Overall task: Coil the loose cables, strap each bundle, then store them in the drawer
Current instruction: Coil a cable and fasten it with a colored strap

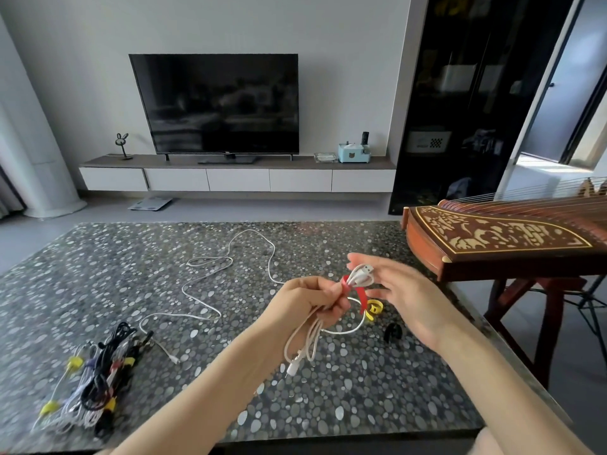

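A white cable is gathered into a long, narrow coil and held up above the counter. Its smooth round loops hang down below the left hand, with a small plug dangling at the bottom. The fingers of that hand are curled tight around the coil's upper part. A short bunch of loops and a flat metal USB plug stick out above the fist. A flat red strap wraps the coil just above the grip, and its free tail curves downward.

The right hand is just beside the top of the coil, with its fingers fairly straight and spread and nothing clasped in them. It is motion-blurred, so whether a fingertip touches the plug cannot be told.

A curled yellow strap and a black ring-shaped strap lie on the counter under the hands. Farther out, a loose white cable snakes across the glossy, pebble-patterned top. At the near left is a pile of bundles, black and white cords cinched with yellow bands.

A reddish lacquered wooden zither with pale inlay stands to the right on a stand. A dark television sits on a low shelf with white drawers.
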Demonstrator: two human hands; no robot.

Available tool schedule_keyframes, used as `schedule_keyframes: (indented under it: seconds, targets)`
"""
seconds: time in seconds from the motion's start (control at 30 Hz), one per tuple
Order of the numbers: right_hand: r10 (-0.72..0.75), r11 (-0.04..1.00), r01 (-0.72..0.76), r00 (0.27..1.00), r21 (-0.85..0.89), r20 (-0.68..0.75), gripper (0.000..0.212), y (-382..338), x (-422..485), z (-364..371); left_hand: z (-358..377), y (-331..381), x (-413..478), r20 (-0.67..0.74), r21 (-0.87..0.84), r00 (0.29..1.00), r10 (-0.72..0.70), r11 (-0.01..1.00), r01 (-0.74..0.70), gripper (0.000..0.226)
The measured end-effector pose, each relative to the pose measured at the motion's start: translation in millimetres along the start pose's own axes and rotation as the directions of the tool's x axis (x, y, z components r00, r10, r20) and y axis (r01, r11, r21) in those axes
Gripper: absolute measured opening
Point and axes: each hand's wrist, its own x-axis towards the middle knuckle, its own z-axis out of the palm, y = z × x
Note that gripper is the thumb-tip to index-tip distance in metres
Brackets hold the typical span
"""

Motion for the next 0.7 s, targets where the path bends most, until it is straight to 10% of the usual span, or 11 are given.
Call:
schedule_keyframes:
  seconds: [0.17, 0.43, 0.7]
  targets:
    - [-0.007, 0.929, -0.067, 0.980, 0.364, 0.196, 0.045, 12, -5, 17, -4, -2, -2, 0.117, -0.206, 0.990, -0.084, 0.973, 0.107, 0.019]
    - [-0.220, 0.944, 0.181, 0.969, -0.277, -0.115, 0.019, 22, -12, 49, -14, -5, 2, 0.113, -0.347, 0.988, -0.108, 0.927, 0.141, 0.019]
    - [-0.182, 0.905, 0.107, 0.972, -0.412, -0.147, 0.028, 27, -29, 65, -21, -21, -6, -0.109, -0.146, 0.994, -0.006, 0.989, -0.010, 0.018]
